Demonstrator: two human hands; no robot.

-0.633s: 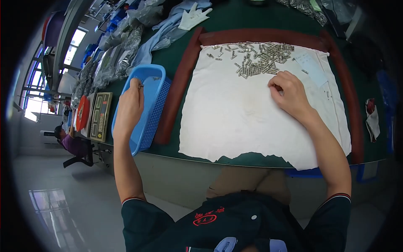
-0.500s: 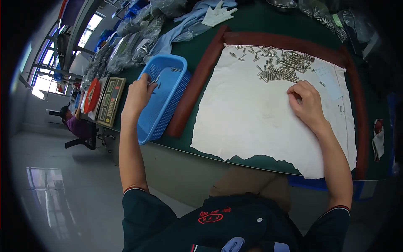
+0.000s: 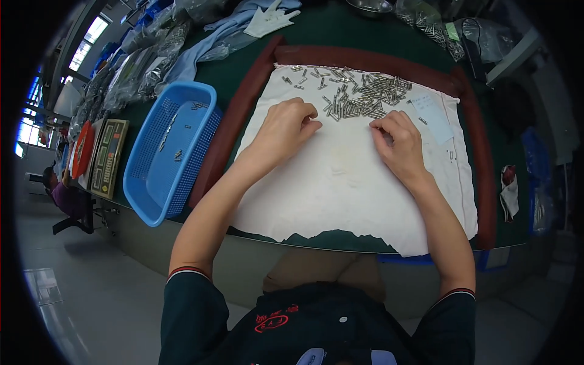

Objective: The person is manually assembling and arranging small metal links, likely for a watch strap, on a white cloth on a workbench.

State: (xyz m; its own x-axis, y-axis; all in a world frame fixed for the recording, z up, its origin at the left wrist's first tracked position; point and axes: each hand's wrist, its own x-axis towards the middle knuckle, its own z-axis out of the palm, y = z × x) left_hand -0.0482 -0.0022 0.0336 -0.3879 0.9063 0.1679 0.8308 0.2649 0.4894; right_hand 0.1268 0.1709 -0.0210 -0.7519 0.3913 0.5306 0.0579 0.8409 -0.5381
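On a white cloth (image 3: 328,194) lies a heap of small shiny metal pins (image 3: 371,97), thickest at its far side. My left hand (image 3: 281,131) is over the cloth, just left of the heap's near edge. Its fingers are curved, the thumb stands apart from them, and nothing shows between. At the heap's near right edge, my right hand (image 3: 401,143) has its fingers curled and thumb and forefinger drawn together. Whatever it may hold is too small or hidden. Left of the cloth stands a blue plastic basket (image 3: 137,185) with several metal pins on its bottom.
Dark red padded bars (image 3: 359,58) border the cloth on three sides. A scale (image 3: 109,158) with a red pan (image 3: 83,149) stands beyond the basket. Farther back are plastic bags (image 3: 155,58) and a white glove (image 3: 271,19). A person in purple (image 3: 67,198) sits at far left.
My left hand has moved right, out of the basket and over the cloth beside the heap. Pins now show lying in the basket. My right hand stays by the heap; the whole view has shifted.
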